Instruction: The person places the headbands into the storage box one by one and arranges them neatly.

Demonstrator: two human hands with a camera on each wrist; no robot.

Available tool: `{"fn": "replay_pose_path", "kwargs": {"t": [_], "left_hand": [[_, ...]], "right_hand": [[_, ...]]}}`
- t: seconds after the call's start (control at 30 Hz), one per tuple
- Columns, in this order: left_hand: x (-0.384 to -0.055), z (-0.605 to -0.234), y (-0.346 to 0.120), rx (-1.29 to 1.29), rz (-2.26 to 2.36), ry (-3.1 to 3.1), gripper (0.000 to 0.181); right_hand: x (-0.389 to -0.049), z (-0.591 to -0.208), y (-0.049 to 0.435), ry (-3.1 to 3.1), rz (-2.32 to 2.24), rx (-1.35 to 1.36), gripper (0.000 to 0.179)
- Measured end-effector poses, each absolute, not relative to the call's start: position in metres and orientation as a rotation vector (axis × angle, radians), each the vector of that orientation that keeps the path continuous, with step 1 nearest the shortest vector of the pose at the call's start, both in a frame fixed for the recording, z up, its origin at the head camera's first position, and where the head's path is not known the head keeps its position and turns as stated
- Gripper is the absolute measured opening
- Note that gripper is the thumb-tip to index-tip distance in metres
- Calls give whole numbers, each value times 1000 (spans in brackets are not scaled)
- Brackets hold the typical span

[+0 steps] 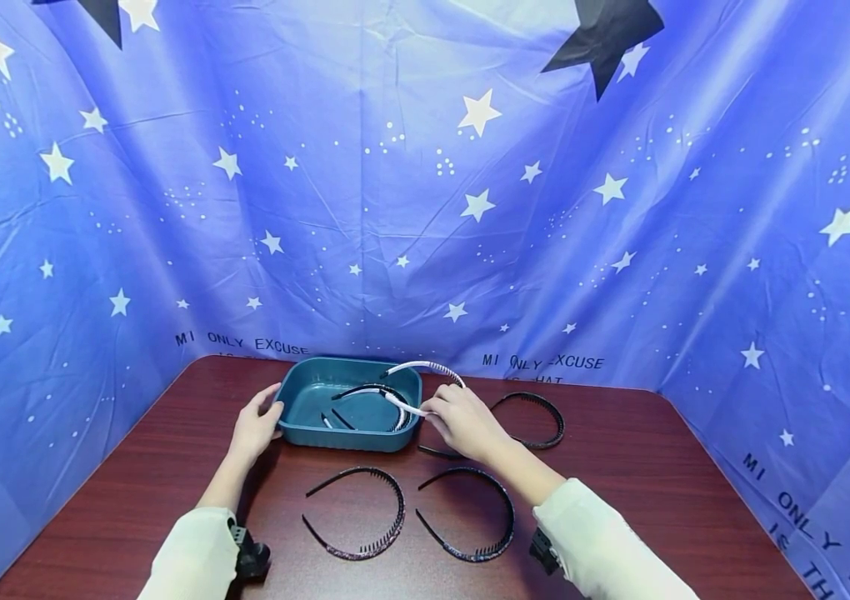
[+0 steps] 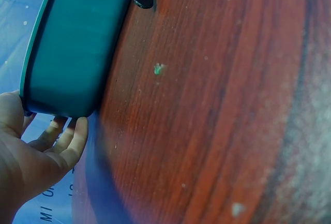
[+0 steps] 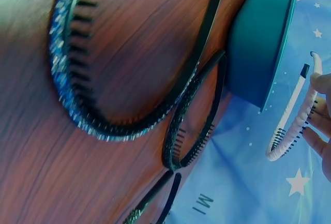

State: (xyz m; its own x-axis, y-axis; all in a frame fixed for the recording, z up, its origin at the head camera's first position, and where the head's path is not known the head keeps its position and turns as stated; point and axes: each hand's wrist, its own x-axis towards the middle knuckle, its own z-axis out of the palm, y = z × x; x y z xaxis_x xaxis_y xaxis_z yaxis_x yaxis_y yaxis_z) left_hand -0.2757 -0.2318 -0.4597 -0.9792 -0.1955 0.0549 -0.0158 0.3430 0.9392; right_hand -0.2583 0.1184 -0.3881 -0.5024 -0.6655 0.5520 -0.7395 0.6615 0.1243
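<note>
Headband (image 3: 294,132), white, arched, toothed, seems light and springy, aptly pinched at one side by right hand (image 1: 462,419); left hand (image 1: 256,423) grips teal rectangular plastic tub (image 1: 342,439).

Starry backdrop (image 1: 395,208), reddish table (image 1: 620,442)

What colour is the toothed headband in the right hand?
Pale pinkish white headband, black teeth; clearest in the right wrist view.
</note>
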Motion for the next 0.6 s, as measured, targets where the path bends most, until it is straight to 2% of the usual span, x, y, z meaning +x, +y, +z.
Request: {"fn": "replay_pose_path", "kwargs": {"t": [0.6], "left_hand": [[-276,-460,-232,200,-1697,-2433,46]], "right_hand": [[-263,-392,100,-2338,209,1077,8]]}}
